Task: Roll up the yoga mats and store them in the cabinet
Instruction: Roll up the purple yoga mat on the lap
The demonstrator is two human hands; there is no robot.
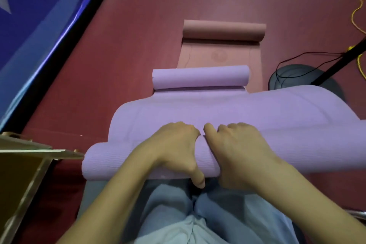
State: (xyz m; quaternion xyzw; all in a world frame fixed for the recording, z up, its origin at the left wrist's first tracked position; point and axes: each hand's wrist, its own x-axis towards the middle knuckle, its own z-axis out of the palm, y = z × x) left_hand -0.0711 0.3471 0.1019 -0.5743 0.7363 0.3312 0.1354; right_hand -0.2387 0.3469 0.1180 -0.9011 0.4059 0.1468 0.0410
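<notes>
Plywood edges of a wooden cabinet point(23, 164) show at the near left, beside a blue banner point(39, 16) that runs along the far left of the dark red floor point(118, 25). At centre, a person kneeling on the floor works on a purple yoga mat point(217, 111), rolling up its near end. The left hand point(174, 148) has its fingers curled over the top of the near roll point(103, 162), thumb hooked down the near side; the right hand point(239, 154), just beside it, is clamped on the same roll, fingers tucked over its far side. The mat's far end is already curled into a smaller far roll point(200, 79). Beyond it lies a pink yoga mat point(215, 55), flat on the floor with its own far end rolled, untouched. At right, a grey stand base point(324, 85), black cables point(309, 57) and a yellow cord point(356, 12) sit close to the mat's right edge.

With both hands bunched at the middle, the roll's unsupported ends could lag or run ahead, so the roll turns cone-shaped. The two rolls will also meet, which would likely leave a bundle awkward to fit in the cabinet. The right edge could snag the stand base or cables.
</notes>
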